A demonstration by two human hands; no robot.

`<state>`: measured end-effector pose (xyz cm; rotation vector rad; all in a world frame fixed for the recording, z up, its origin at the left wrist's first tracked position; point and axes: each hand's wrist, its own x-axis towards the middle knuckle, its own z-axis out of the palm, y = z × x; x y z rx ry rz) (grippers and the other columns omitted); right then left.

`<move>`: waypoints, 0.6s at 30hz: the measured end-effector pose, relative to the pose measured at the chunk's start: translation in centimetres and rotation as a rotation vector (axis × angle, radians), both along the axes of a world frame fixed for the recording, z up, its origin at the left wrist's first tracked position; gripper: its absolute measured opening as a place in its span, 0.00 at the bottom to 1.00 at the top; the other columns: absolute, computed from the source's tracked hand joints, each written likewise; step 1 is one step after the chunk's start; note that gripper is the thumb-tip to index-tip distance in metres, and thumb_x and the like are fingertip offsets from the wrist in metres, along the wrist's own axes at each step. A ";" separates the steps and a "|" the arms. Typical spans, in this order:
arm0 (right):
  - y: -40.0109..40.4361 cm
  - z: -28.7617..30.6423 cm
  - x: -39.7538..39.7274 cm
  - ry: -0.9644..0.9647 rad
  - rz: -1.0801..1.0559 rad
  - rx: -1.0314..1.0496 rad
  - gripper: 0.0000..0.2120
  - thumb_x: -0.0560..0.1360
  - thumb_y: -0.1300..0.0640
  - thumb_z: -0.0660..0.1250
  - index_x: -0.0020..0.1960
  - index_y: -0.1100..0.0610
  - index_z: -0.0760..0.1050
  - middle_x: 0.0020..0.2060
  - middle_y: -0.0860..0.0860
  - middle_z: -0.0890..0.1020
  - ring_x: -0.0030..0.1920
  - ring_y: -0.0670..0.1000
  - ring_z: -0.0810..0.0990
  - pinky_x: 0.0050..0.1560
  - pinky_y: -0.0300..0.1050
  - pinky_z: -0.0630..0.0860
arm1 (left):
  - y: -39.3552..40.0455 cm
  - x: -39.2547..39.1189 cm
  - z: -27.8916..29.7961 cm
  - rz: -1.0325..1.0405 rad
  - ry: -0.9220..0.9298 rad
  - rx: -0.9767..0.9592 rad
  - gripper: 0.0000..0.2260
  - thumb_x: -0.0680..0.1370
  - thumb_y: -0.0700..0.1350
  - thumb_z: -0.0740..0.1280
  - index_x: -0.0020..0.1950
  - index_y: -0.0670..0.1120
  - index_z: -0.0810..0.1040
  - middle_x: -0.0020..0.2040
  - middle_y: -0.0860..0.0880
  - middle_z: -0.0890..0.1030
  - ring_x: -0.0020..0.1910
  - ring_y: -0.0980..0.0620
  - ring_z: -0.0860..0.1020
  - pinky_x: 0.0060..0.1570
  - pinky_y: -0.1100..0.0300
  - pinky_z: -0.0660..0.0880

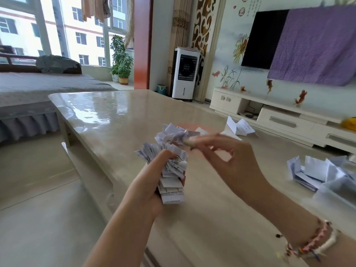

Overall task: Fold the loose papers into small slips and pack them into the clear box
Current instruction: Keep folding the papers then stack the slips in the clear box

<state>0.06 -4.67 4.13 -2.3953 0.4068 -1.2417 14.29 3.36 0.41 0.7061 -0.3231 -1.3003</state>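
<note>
Low centre-left: left hand (154, 182) clamped round a thick fanned stack of folded slips (171, 170), held above the glossy table (107, 120). Just above that, another bunch of slips (171, 134), blurred. Centre-right: right hand (229, 160) over the table, fingers loosely spread, fingertips near that upper bunch; grasp impossible to judge through the blur. Right edge: folded papers (316, 170) lying beside the clear box (335, 193), partly cut off.

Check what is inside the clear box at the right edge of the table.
The clear box is blurred and cut off by the frame. Its walls show pale shapes, so no slips can be confirmed inside. Folded papers lie on the table just behind it.
</note>
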 end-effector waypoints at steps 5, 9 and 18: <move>0.9 -1.6 -3.2 0.072 0.021 0.006 0.09 0.75 0.57 0.69 0.54 0.53 0.84 0.52 0.43 0.84 0.56 0.38 0.80 0.58 0.35 0.74 | 0.4 -3.3 0.1 -0.095 0.086 -0.071 0.20 0.73 0.48 0.67 0.61 0.38 0.77 0.45 0.41 0.80 0.40 0.46 0.78 0.42 0.56 0.79; 1.1 -1.7 -6.1 0.103 0.015 0.147 0.10 0.78 0.51 0.66 0.56 0.49 0.83 0.54 0.39 0.83 0.59 0.39 0.78 0.60 0.38 0.73 | 0.3 -4.7 0.6 -0.198 0.023 -0.081 0.17 0.71 0.47 0.70 0.57 0.40 0.81 0.45 0.41 0.80 0.40 0.46 0.79 0.49 0.53 0.77; 1.1 -1.3 -10.4 0.047 0.014 0.290 0.15 0.75 0.45 0.60 0.48 0.48 0.84 0.52 0.40 0.83 0.61 0.45 0.72 0.59 0.37 0.67 | -0.3 -7.9 1.4 -0.162 -0.500 -0.180 0.12 0.64 0.38 0.71 0.46 0.42 0.83 0.41 0.42 0.83 0.36 0.49 0.81 0.37 0.59 0.79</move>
